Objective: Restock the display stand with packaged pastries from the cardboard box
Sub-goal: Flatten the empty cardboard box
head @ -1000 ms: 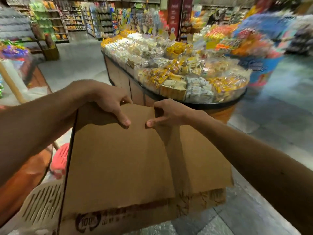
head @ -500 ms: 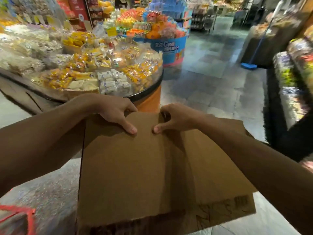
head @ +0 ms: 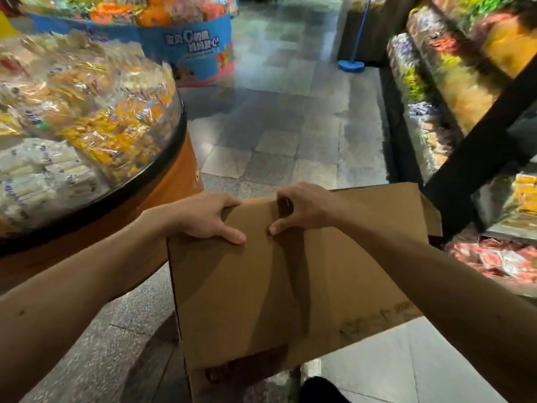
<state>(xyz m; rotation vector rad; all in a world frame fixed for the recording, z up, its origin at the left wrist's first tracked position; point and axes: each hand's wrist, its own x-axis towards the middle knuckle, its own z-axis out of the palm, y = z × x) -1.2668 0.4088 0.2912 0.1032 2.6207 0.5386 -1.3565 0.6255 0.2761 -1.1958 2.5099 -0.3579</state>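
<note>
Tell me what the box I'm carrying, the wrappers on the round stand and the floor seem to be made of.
Box: brown cardboard, matte, with creased flaps and faded print. Wrappers: thin clear plastic film, glossy; it glints and the contents show through. Floor: stone or ceramic tile, likely polished, judging by joint lines and soft reflections.

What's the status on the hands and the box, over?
Left hand and right hand both grip the cardboard box at its far flap edges. Flaps folded over, contents hidden. Display stand close on the left, nothing between.
</note>
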